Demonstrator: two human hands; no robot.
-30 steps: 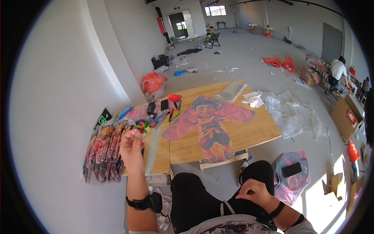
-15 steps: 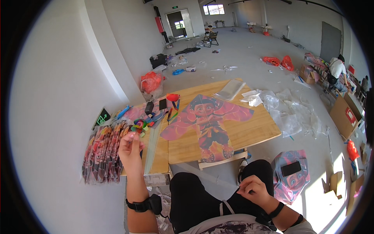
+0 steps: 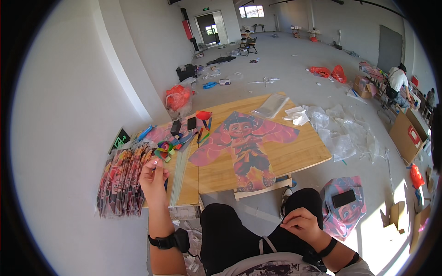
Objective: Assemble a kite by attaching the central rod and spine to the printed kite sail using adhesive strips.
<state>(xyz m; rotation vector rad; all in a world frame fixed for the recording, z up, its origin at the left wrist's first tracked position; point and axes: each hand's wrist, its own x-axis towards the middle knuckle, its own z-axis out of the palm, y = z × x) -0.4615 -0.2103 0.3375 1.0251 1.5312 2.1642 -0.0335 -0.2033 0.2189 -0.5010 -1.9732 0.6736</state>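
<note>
My left hand (image 3: pixel 154 178) is raised over the table's near left corner, thumb and fingers pinched together with a glint at the tips. In front of my right thigh, my right hand (image 3: pixel 301 225) is pinched too. A faint clear strip (image 3: pixel 251 210), looking like tape, stretches between them. Ahead lies a red and black kite (image 3: pixel 246 147) printed with a cartoon figure, spread flat on the wooden table (image 3: pixel 304 158). Long thin pale rods (image 3: pixel 180 177) lie beside my left hand. Colourful tape rolls (image 3: pixel 164 149) sit just beyond it.
A stack of packaged printed kites (image 3: pixel 122 181) hangs at the table's left edge. A phone (image 3: pixel 192 123) and clear plastic bags (image 3: pixel 271 106) lie on top. Another phone (image 3: pixel 344 198) rests on a printed sheet at right. Plastic wrap (image 3: pixel 338 133) and a cardboard box (image 3: pixel 407 135) are on the floor.
Both hands stay nearly in place. The fingers of my right hand have straightened slightly, and the view has shifted very little.
</note>
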